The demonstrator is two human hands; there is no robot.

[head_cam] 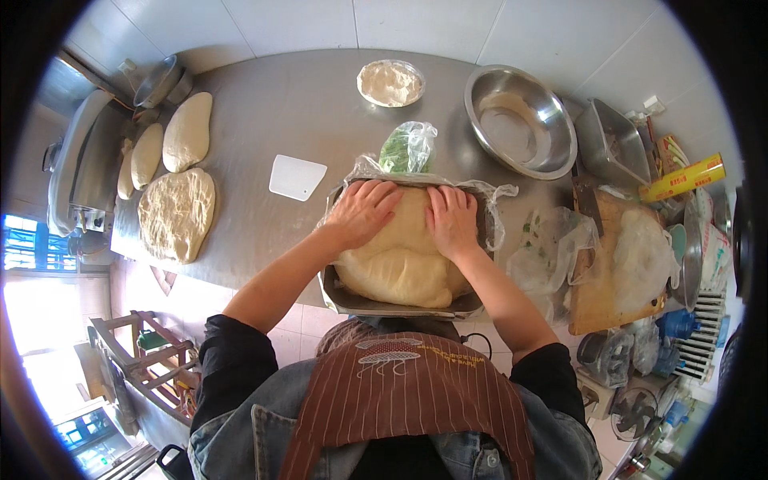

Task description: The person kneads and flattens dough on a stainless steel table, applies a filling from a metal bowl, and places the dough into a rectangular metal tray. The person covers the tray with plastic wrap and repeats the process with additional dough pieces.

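Observation:
A large mass of pale dough (396,276) fills a metal pan (384,309) at the table's near edge, with clear plastic film (501,207) bunched along the rim. My left hand (365,213) presses on the dough's upper left part, fingers pointing away from me. On the upper right part lies my right hand (451,221), fingertips near the pan's far rim. Both hands rest on the dough without visibly gripping it. Just beyond the pan is a clear plastic bag of greens (407,147). A white plastic dough scraper (297,177) lies to its left.
Several dough pieces (177,215) lie on the left of the steel table (258,114). A bowl of flour (391,83) stands at the back, a large steel bowl (521,123) at back right. Right are a plastic bag (549,246), a cleaver (587,201) and a wooden board (591,303).

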